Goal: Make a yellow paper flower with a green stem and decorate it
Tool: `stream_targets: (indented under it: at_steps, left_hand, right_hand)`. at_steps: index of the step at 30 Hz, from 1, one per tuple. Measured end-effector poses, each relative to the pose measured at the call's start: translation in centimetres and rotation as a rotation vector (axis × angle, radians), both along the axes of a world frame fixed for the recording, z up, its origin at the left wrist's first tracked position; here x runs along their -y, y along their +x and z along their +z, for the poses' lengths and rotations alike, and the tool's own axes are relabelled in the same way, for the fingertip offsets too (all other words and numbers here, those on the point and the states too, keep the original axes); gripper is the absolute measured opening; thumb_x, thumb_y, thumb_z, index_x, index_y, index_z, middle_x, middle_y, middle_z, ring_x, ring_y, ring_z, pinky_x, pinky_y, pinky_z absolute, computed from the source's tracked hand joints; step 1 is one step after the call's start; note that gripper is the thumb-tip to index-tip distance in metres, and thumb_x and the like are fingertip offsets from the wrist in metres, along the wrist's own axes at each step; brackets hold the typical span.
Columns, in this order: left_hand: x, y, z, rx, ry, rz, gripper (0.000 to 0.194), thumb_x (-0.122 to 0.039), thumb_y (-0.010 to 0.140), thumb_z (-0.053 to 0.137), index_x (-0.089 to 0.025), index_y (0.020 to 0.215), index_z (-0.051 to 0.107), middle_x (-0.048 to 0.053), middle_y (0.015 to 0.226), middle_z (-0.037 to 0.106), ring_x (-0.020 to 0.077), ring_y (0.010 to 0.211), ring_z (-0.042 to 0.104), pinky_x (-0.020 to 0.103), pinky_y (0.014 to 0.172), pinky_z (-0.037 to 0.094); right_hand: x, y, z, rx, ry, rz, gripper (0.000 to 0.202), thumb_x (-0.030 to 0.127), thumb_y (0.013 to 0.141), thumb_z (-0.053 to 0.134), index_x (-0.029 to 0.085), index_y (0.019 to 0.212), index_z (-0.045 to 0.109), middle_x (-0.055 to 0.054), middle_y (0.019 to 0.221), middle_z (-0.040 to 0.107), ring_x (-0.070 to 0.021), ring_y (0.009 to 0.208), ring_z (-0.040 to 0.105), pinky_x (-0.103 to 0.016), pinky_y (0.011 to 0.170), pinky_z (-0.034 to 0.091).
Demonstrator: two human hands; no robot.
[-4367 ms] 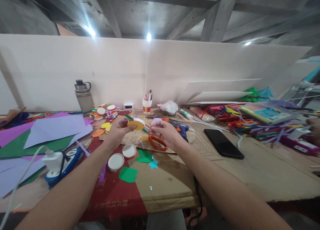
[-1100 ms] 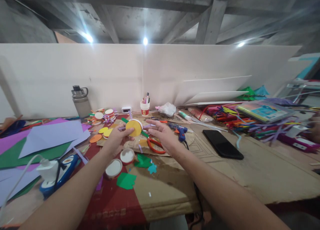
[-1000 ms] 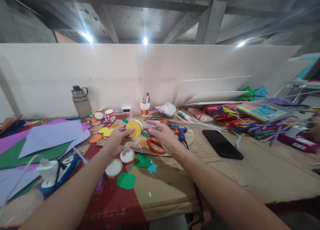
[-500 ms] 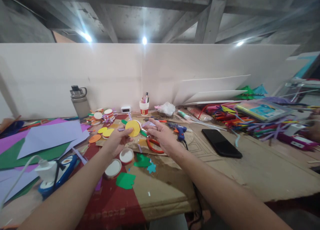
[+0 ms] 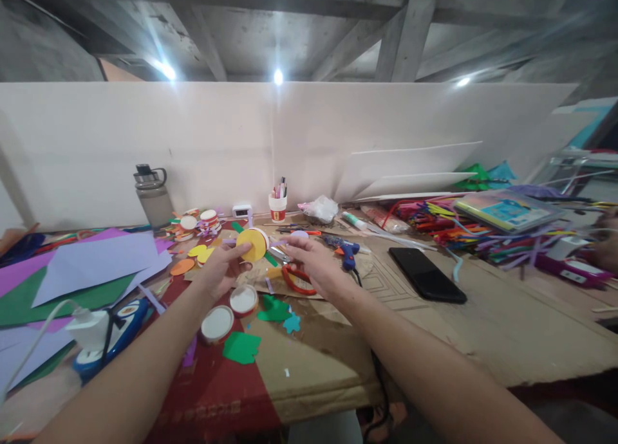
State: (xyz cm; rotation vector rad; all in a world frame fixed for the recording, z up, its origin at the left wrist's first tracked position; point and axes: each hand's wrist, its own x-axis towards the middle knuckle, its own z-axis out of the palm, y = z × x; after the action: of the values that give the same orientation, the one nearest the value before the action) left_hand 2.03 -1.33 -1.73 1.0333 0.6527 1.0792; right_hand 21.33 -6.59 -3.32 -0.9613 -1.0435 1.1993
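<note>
My left hand (image 5: 224, 267) pinches a round piece (image 5: 252, 244) with a yellow paper face and a white rim. Green and purple paper strips stick out around it. My right hand (image 5: 313, 264) is to its right, fingertips closed on the end of a purple paper strip (image 5: 277, 242) that reaches from the round piece. Just behind those fingers shows a lilac paper disc (image 5: 299, 235). Red-handled scissors (image 5: 298, 283) lie under my right hand. Nearer me are two white-topped round pieces (image 5: 217, 324), green paper scraps (image 5: 242, 347) and a blue paper flower (image 5: 291, 323).
A black phone (image 5: 427, 275) and a blue glue gun (image 5: 348, 254) lie to the right. Coloured sheets (image 5: 96, 264) and a blue power strip (image 5: 113, 341) are at left. A bottle (image 5: 153, 199) and pen cup (image 5: 277, 208) stand behind. Another person's hand (image 5: 607, 241) shows far right.
My right fingers have drawn together onto the purple strip. The yellow round piece has shifted slightly left and turned a little in my left hand.
</note>
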Motion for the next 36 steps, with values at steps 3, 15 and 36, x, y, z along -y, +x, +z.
stream_targets:
  at_steps: [3,15,36]
  left_hand:
    - [-0.2,-0.1,0.0,0.046,-0.014,-0.004,0.023,-0.014,0.066,0.078,-0.012,0.086,0.068,0.003,0.079,0.07,0.0105,0.063,0.063,0.017,0.045,0.048]
    - [-0.1,0.1,0.0,0.085,-0.032,0.017,0.019,-0.011,0.067,0.076,-0.011,0.084,0.068,0.004,0.077,0.07,0.01,0.06,0.062,0.016,0.042,0.047]
    - [-0.1,-0.4,-0.2,-0.092,0.138,-0.027,0.03,-0.026,0.065,0.082,-0.013,0.089,0.07,0.004,0.081,0.068,0.0094,0.065,0.06,0.016,0.047,0.043]
  right_hand:
    - [0.2,-0.1,0.2,-0.08,0.026,0.002,0.029,0.024,0.067,0.075,0.022,0.096,0.071,-0.003,0.091,0.071,-0.0099,0.064,0.059,-0.02,0.052,0.047]
    - [0.0,0.1,0.0,0.008,0.133,-0.094,0.02,0.027,0.066,0.076,0.02,0.084,0.071,-0.003,0.085,0.072,-0.0142,0.074,0.063,-0.029,0.071,0.05]
    - [0.1,-0.6,-0.3,0.073,0.062,0.022,0.053,0.071,0.081,0.05,0.021,0.079,0.067,-0.007,0.089,0.068,-0.018,0.077,0.056,-0.029,0.065,0.048]
